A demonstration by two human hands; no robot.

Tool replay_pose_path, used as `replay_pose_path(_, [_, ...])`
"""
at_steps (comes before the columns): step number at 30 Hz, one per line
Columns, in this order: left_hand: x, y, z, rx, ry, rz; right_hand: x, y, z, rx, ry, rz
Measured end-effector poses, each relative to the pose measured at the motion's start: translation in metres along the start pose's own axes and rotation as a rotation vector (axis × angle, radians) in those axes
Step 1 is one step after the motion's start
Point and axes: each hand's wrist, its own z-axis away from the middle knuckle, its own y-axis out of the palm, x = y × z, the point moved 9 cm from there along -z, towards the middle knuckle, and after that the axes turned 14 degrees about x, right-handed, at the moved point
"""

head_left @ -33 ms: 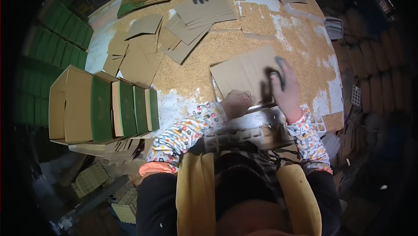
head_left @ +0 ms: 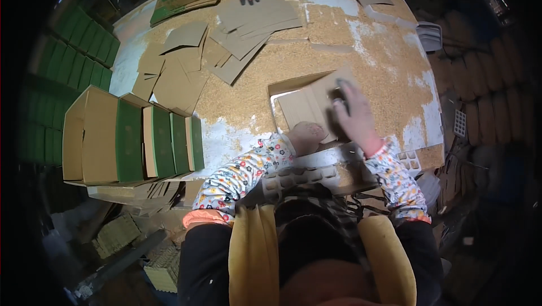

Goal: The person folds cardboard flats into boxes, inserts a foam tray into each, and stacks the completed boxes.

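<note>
In the head view, the box (head_left: 298,83) lies just beyond the left hand (head_left: 307,136) and to the left of the right hand (head_left: 354,115), its far wall running left to right and slanting away. A creased card (head_left: 301,109) lies across its opening (whether below the rim, I cannot tell). The left hand, nearer the card's near edge, is curled, its grip hidden; the right is open, fingers spread beside the card's raised right part.

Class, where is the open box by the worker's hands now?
In the head view, the open box is on the table, just right of centre, with the left hand at its near side and the right hand at its right.
</note>
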Motion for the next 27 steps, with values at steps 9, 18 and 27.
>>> replay_pose_path(9, [0.048,-0.101,0.101,-0.656,-0.629,-0.031,-0.164,-0.013,0.013,0.003,0.019,-0.522])
replay_pose_path(18, [0.094,0.061,0.065,-0.680,-0.859,1.122,-0.214,0.168,-0.011,0.546,0.139,-0.552])
replay_pose_path(27, [0.079,0.025,0.182,-1.140,-0.514,1.739,-0.123,0.160,0.079,0.361,0.237,-1.828])
